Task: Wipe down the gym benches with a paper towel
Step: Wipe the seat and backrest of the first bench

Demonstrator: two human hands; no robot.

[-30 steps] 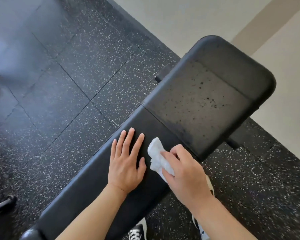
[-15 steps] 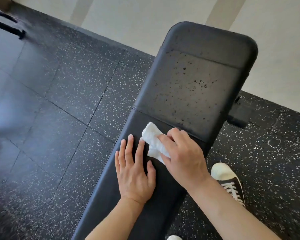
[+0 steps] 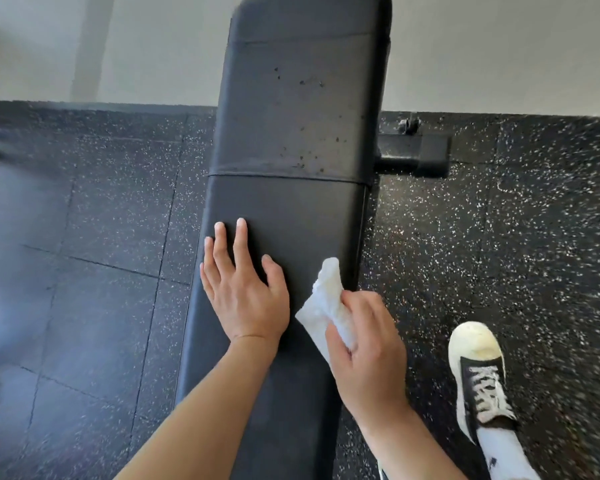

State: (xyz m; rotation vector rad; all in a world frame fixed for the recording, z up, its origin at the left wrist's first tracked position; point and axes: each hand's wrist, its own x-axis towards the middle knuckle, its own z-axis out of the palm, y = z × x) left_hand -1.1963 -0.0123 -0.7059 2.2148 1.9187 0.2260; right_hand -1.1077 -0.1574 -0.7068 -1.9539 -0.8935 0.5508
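A black padded gym bench (image 3: pixel 291 209) runs straight away from me up the middle of the head view. Its far pad (image 3: pixel 302 109) carries dark droplets and specks. My left hand (image 3: pixel 243 289) lies flat on the near pad with fingers straight and spread. Beside it, my right hand (image 3: pixel 368 344) grips a crumpled white paper towel (image 3: pixel 323 306) at the bench's right edge. The towel's free end points up and away from me, over the pad.
Black speckled rubber tiles (image 3: pixel 499 254) cover the floor on both sides. A black frame foot (image 3: pixel 416 154) sticks out to the right of the bench. My black-and-white sneaker (image 3: pixel 482 382) stands at lower right. A pale wall (image 3: pixel 499 53) rises behind.
The view has swung so the bench now runs straight ahead. My right hand and towel have shifted from the pad's middle near the seam to its right edge, nearer me. My left hand stays flat.
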